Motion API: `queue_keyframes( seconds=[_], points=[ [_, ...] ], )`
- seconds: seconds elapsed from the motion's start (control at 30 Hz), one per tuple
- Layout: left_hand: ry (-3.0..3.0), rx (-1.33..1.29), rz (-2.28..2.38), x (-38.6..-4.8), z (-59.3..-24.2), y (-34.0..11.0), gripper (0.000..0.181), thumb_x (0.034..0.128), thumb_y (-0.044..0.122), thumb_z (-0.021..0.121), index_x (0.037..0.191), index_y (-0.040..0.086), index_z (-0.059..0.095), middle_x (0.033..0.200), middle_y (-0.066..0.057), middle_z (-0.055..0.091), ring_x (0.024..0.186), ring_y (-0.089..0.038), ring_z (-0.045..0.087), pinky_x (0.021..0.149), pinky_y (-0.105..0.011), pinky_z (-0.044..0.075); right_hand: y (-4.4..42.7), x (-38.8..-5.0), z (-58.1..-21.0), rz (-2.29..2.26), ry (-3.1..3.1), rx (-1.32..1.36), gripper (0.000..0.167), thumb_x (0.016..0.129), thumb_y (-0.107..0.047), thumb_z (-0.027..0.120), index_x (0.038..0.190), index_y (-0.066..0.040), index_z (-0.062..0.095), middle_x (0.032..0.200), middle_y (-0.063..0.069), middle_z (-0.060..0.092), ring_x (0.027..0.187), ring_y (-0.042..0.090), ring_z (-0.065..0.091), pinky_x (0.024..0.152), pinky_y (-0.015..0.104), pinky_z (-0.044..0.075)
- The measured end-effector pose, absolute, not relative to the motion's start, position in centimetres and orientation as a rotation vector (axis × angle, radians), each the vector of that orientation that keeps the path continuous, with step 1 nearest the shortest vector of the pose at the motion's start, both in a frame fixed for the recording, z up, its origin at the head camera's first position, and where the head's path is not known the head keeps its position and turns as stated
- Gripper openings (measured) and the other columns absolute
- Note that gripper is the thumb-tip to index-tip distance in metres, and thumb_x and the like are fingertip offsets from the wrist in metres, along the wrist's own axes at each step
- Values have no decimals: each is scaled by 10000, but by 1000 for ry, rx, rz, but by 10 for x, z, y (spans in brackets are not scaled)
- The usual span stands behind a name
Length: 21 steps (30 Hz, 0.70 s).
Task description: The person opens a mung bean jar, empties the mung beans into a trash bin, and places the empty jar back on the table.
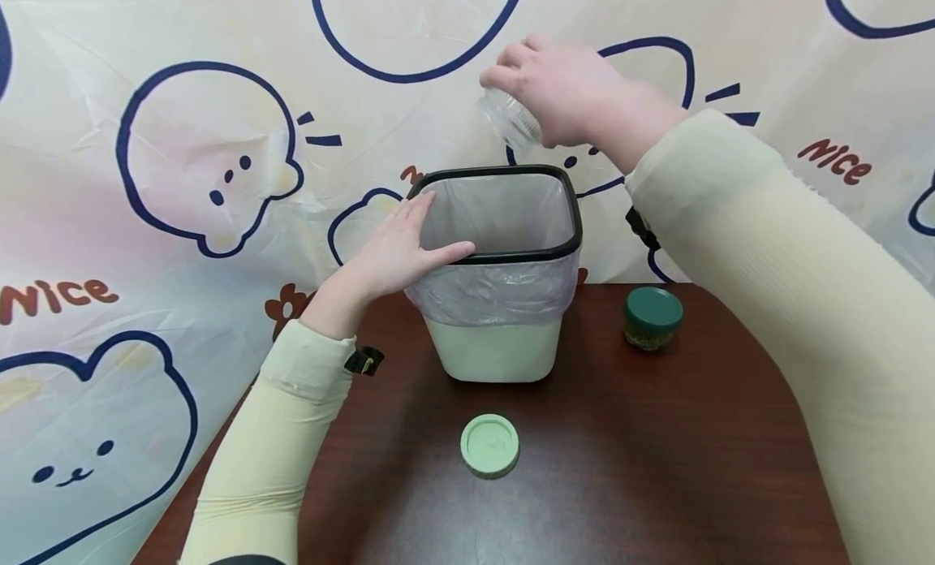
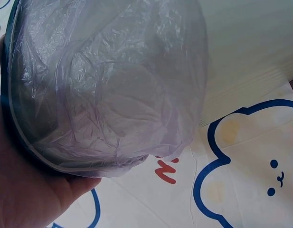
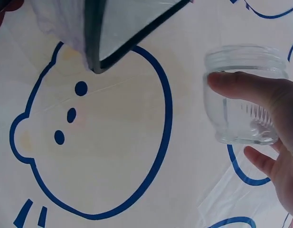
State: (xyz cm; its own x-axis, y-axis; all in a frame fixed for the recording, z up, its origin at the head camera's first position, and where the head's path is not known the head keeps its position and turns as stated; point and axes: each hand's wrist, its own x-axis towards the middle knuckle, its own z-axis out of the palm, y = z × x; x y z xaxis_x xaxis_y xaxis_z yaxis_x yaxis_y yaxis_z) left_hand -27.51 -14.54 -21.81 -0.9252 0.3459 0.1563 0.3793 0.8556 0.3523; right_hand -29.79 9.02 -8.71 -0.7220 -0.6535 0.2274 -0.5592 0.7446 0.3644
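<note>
Before you is a dark reddish-brown table (image 1: 657, 451) with a glossy surface. Behind the table and along its left side, you have a pale, creased backdrop (image 1: 409, 127), printed with navy-outlined animal heads (image 1: 109, 423), brownish-red "Nice" lettering (image 1: 834, 161) and, near the table's far left corner, a flower (image 1: 287, 308). Light shows you a whitish sheen (image 1: 497, 516) on the table's near part.

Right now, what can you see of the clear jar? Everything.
The clear jar looks like glass: squat, see-through, with a ringed neck, an uncovered mouth and fine ribs on part of its wall. No contents can be made out. The right hand grips it, tilted, higher than the trash bin and apart from it.
</note>
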Motion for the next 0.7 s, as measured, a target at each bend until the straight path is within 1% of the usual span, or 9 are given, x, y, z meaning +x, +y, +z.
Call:
queue_keyframes(
  seconds=[0.1,0.23,0.37,0.5,0.57,0.7],
  points=[
    [-2940,-575,-590,-275,-217,-146,1060,820,758,500,1573,136,89,1613,-83,125,1468,-251,101,1145,-503,132,87,-297,-87,-395,-2606,958,817,736,12,784,1437,-49,368,1439,255,361,1317,439,316,991,590,381],
    [-2944,-569,-593,-275,-218,-147,1065,815,766,498,1573,138,89,1612,-85,125,1467,-252,106,1143,-509,138,85,-298,-94,-429,-2664,1005,786,747,2,752,1437,-30,377,1424,263,375,1308,448,321,1012,592,355],
    [-2946,-569,-601,-274,-219,-147,1070,812,773,494,1574,143,85,1613,-86,119,1468,-249,99,1144,-509,136,87,-300,-99,-438,-2705,997,771,747,7,727,1434,-24,379,1416,266,378,1302,449,318,992,598,368],
    [-2944,-564,-608,-273,-219,-147,1069,813,769,498,1573,141,85,1614,-80,113,1469,-251,94,1143,-513,131,90,-302,-101,-460,-2689,983,785,747,-7,736,1433,6,355,1384,276,398,1272,446,347,961,593,393],
    [-2943,-564,-603,-273,-219,-147,1069,814,768,497,1573,133,90,1613,-85,117,1469,-254,98,1142,-515,133,91,-303,-101,-481,-2638,990,752,766,9,725,1420,26,356,1378,275,407,1265,441,359,975,584,385],
    [-2940,-572,-586,-274,-219,-146,1073,814,773,492,1571,122,98,1609,-103,132,1467,-258,106,1144,-507,138,91,-304,-100,-527,-2490,998,671,791,110,680,1387,35,382,1383,258,413,1263,421,367,1000,553,382]
  ],
)
